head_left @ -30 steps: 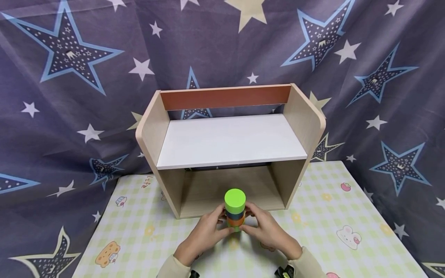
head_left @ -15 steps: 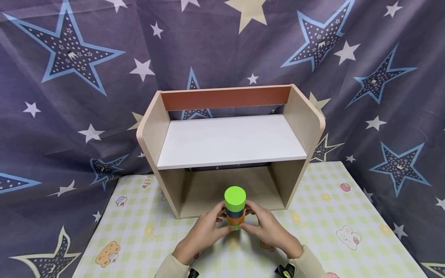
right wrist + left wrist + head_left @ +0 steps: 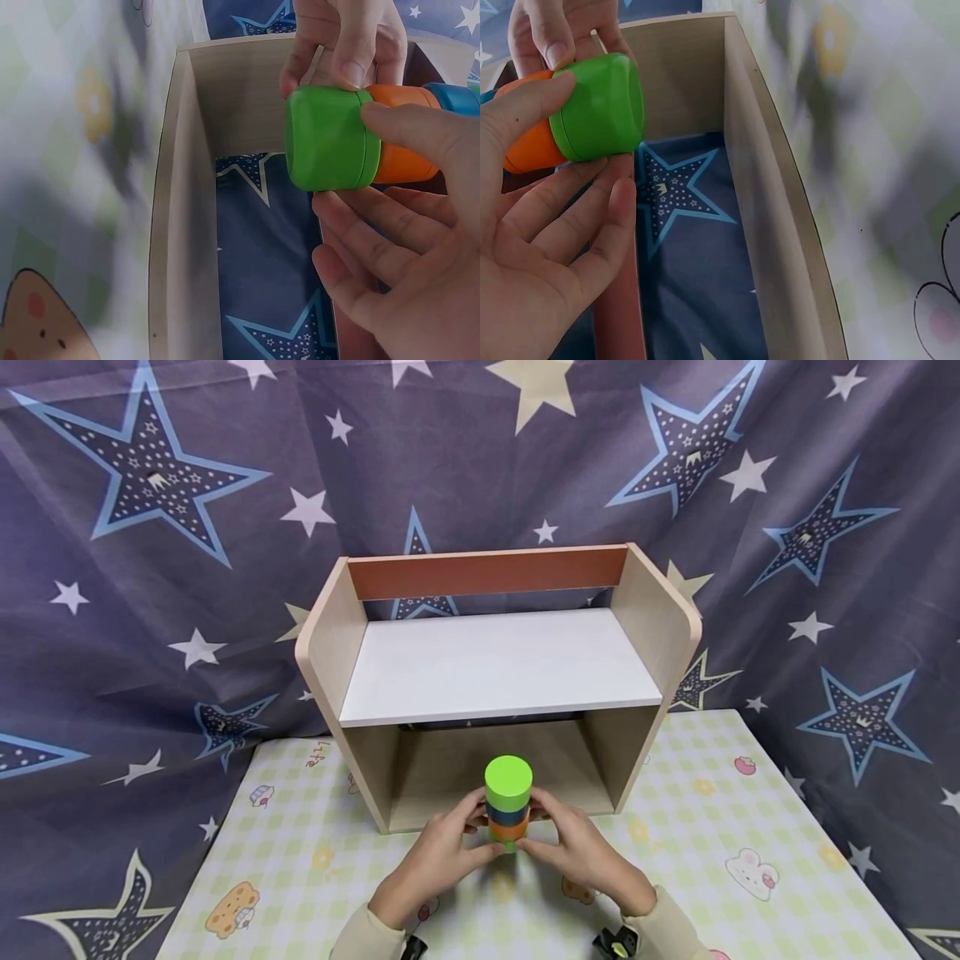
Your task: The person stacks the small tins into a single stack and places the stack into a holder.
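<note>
A stack of short plastic cylinders [image 3: 508, 785] stands upright between the two hands, in front of the shelf's lower opening. From the top its colours run bright green, dark blue, orange and green. My left hand [image 3: 438, 852] grips its left side with thumb and fingers, while my right hand [image 3: 581, 853] grips the right side. In the left wrist view, the thumb presses near the seam between the orange piece [image 3: 534, 124] and the green end piece [image 3: 600, 109]. The right wrist view shows a blue piece [image 3: 452, 100] beyond the orange one. Fingers behind the stack are partly hidden.
Just beyond the hands stands a two-level wooden shelf [image 3: 501, 664] with a white middle board and a reddish-brown back rail. It rests on a table with a checkered cloth [image 3: 300, 877]. A star-patterned curtain [image 3: 480, 468] hangs behind and at both sides.
Held by both hands, the stack has risen slightly in the head view, towards the shelf. Both hands keep the same grip on it.
</note>
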`<state>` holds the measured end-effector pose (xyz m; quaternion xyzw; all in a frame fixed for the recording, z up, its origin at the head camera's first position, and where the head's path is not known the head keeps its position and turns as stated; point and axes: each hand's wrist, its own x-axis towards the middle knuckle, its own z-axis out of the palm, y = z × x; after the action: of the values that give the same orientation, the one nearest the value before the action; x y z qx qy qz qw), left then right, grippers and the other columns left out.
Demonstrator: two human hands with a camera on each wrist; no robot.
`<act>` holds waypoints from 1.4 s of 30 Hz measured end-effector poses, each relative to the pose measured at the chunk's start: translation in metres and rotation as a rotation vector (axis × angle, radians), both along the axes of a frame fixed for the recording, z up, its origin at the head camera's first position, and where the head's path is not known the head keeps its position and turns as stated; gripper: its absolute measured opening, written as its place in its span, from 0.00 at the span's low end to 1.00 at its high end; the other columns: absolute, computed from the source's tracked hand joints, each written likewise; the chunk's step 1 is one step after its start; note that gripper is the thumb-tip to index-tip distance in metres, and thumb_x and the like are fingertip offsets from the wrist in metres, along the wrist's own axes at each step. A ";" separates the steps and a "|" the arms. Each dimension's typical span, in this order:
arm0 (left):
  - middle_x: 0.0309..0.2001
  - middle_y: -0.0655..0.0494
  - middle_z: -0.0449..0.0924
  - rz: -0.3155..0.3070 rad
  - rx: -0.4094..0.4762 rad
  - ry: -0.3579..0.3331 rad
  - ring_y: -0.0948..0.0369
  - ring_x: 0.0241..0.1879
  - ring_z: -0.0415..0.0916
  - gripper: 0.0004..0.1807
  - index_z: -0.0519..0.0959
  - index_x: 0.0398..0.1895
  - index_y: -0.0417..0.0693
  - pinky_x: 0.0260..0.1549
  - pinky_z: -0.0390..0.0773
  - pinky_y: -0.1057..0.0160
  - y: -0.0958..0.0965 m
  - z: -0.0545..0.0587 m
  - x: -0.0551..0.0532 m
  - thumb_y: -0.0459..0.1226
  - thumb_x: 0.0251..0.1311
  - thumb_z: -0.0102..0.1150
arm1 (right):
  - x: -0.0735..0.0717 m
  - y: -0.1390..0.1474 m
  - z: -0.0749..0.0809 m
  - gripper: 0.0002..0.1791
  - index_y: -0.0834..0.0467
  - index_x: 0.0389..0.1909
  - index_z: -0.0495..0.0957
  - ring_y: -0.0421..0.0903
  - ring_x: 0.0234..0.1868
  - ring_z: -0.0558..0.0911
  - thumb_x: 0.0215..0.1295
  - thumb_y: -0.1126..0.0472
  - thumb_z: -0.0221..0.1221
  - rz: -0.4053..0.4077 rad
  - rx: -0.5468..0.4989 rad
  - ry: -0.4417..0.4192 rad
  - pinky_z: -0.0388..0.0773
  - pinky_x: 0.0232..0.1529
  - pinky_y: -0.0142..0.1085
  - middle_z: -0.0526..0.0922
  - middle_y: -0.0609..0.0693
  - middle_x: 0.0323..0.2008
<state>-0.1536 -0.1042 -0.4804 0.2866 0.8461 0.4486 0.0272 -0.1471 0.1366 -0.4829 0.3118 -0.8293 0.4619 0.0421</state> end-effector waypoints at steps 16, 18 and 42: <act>0.58 0.57 0.80 0.003 0.031 -0.025 0.63 0.50 0.80 0.43 0.61 0.75 0.51 0.51 0.82 0.58 -0.001 0.011 -0.001 0.44 0.59 0.73 | 0.000 -0.001 0.010 0.38 0.50 0.72 0.63 0.42 0.51 0.81 0.64 0.57 0.69 -0.021 0.012 -0.008 0.81 0.53 0.42 0.81 0.42 0.52; 0.58 0.57 0.80 0.006 0.031 -0.025 0.63 0.50 0.80 0.43 0.61 0.75 0.51 0.51 0.81 0.60 -0.002 0.011 -0.001 0.43 0.59 0.73 | -0.001 -0.001 0.011 0.38 0.49 0.72 0.62 0.42 0.51 0.81 0.65 0.56 0.69 -0.020 0.014 -0.010 0.80 0.53 0.42 0.81 0.42 0.52; 0.57 0.54 0.82 0.002 0.059 -0.028 0.59 0.48 0.82 0.41 0.63 0.74 0.53 0.49 0.83 0.55 -0.005 0.025 -0.006 0.42 0.59 0.72 | -0.005 -0.001 0.025 0.38 0.52 0.73 0.62 0.41 0.51 0.81 0.65 0.56 0.69 -0.011 0.020 0.014 0.81 0.53 0.44 0.81 0.44 0.52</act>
<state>-0.1595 -0.1088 -0.4552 0.2801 0.8323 0.4775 0.0300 -0.1516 0.1357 -0.4583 0.3111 -0.8352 0.4510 0.0473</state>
